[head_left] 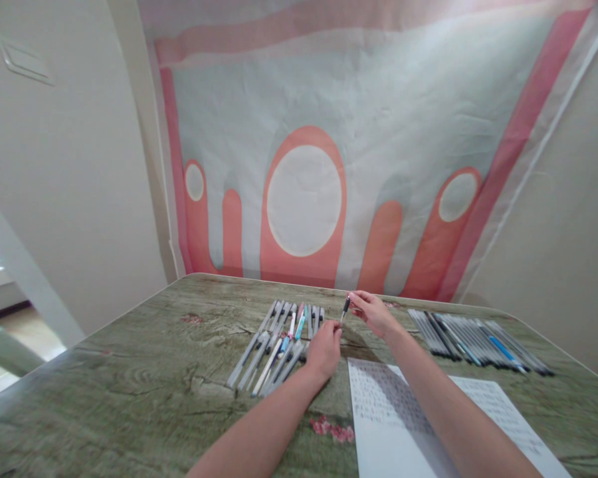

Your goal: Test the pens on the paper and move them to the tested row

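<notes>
Between my two hands is a pen [345,308] with a black upper part and a paler lower part, held at a tilt above the table. My left hand [323,348] grips its lower end with closed fingers. At the upper, black end, the thumb and fingers of my right hand [371,313] pinch it. Just left of my left hand lie two rows of pen parts, a far row [278,317] and a near row [252,362], mostly clear barrels with some white, blue and pink ones. Whether the pen is in one piece cannot be made out.
On the right lies a row of slim grey and blue pens [466,340]. Handwritten paper sheets [379,405] lie under my right forearm. The wood-patterned table [144,372] reaches back to a printed pink and grey backdrop [303,93].
</notes>
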A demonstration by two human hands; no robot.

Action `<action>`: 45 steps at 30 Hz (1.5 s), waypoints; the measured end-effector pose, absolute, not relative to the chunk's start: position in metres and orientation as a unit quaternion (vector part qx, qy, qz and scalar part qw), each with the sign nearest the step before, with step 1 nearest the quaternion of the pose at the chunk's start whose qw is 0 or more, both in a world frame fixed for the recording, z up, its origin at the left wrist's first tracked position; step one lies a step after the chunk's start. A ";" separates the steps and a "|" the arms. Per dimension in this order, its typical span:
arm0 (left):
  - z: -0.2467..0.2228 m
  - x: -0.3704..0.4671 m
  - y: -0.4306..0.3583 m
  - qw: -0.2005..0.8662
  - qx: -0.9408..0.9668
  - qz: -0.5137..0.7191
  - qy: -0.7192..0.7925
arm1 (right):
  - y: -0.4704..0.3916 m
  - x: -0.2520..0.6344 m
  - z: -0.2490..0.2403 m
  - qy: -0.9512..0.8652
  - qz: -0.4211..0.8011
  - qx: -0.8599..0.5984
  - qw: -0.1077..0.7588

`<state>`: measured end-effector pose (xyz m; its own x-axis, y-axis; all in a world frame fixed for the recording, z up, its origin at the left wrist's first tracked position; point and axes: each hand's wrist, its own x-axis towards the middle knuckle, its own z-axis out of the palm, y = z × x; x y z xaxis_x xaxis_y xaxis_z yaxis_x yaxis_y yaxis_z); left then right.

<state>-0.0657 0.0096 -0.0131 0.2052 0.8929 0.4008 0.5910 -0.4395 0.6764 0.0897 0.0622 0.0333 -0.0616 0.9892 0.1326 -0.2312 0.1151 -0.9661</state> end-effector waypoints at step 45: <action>-0.017 -0.066 0.013 0.201 0.743 0.405 0.494 | 0.064 0.089 0.025 -0.537 0.504 -0.388 0.554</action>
<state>-0.0659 0.0134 -0.0167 0.1849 0.8960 0.4036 0.5713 -0.4322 0.6978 0.0891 0.0638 0.0252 -0.0847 0.9756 0.2025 -0.1420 0.1894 -0.9716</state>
